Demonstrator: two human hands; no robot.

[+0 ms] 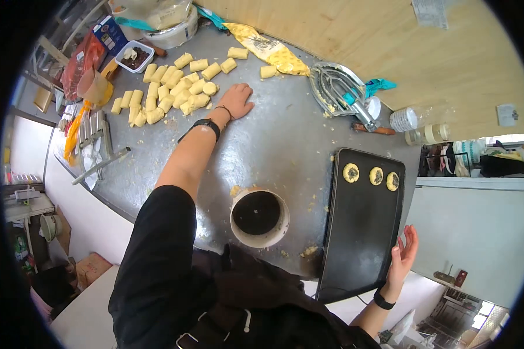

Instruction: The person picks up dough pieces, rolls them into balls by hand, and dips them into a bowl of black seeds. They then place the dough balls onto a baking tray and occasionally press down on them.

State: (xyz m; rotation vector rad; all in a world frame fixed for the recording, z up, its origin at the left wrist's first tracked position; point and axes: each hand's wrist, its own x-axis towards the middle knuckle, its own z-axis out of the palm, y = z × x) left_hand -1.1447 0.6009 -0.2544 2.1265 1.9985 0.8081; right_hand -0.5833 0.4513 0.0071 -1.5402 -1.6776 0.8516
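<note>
My left hand (236, 102) reaches far over the metal worktop, its palm low and its fingers and thumb apart. Just left of it lies a loose heap of short, pale yellow dough pieces (182, 85). Beside the right edge of a black baking tray (355, 232), my right hand (404, 256) is raised with its fingers stretched out and nothing in them. Three round dough pieces with dark speckled centres, one of them a filled dough round (350, 173), sit in a row at the tray's far end. A white round tub (284, 218) with a dark inside stands close to my body.
Behind the dough lie a yellow piping bag (268, 49) and a metal mixer whisk (337, 87). Clear jars (428, 134) stand against the wooden wall. At the left are a plastic box of dark filling (135, 57), a measuring jug (95, 88) and a metal scraper (102, 166).
</note>
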